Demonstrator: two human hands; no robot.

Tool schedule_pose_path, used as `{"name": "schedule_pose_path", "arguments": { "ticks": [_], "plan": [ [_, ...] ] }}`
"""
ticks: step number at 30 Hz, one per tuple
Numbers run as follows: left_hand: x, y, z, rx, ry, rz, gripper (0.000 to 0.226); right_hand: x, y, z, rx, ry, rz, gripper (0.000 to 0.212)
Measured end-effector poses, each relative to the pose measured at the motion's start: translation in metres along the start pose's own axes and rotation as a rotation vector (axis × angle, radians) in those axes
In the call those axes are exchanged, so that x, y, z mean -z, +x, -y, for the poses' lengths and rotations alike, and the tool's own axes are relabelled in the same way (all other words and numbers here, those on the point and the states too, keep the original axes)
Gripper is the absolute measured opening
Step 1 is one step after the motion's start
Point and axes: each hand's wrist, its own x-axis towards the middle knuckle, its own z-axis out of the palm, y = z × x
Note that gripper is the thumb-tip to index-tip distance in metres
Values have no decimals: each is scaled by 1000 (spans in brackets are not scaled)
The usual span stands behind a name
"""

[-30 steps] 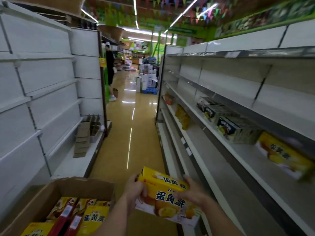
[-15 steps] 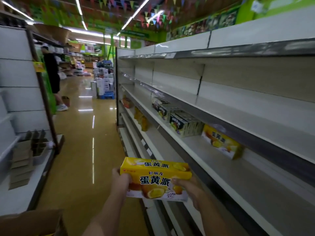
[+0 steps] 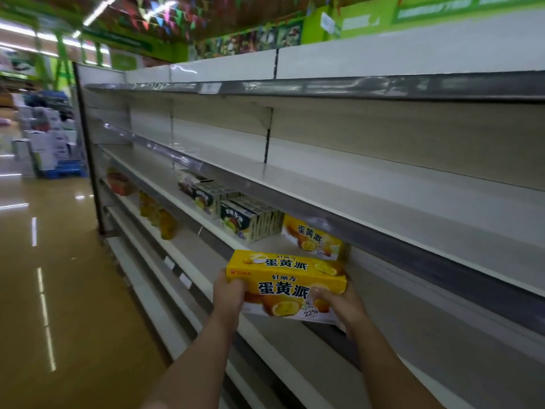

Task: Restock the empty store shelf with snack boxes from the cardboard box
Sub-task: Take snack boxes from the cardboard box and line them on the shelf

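Observation:
Both hands hold a yellow snack box (image 3: 284, 283) level in front of the white shelf (image 3: 392, 329). My left hand (image 3: 228, 293) grips its left end and my right hand (image 3: 339, 305) grips its lower right corner. Just behind it, one more yellow box (image 3: 312, 240) stands on the same shelf board. Left of that stand dark-fronted snack boxes (image 3: 250, 222) in a row. The cardboard box is out of view.
The shelf boards above (image 3: 413, 184) are bare. Lower boards hold yellow packs (image 3: 160, 215) and a red pack (image 3: 118, 181). The glossy aisle floor (image 3: 59, 290) lies to the left. Stacked white cartons on a blue pallet (image 3: 50, 152) stand far down the aisle.
The view has swung right from the cardboard box toward the shelf. Both hands have carried the yellow box up and forward, close to the yellow box on the shelf.

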Motion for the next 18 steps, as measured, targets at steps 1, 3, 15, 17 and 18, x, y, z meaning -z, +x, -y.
{"name": "schedule_pose_path", "arguments": {
  "ticks": [1,3,15,17,18],
  "plan": [
    [-4,9,-4,-10,15,51,27,-2,5,2,7,-13,-35,52],
    [-7,30,-8,1,32,97,29,-7,11,5,1,-11,-94,55],
    [-28,102,-17,99,103,261,52,-23,39,18,-22,-122,-304,60],
    [-31,109,-16,118,111,267,53,-21,46,18,8,-152,-328,56],
    [-32,111,-16,124,115,282,53,-21,50,16,13,-170,-341,54]
  ]
}}
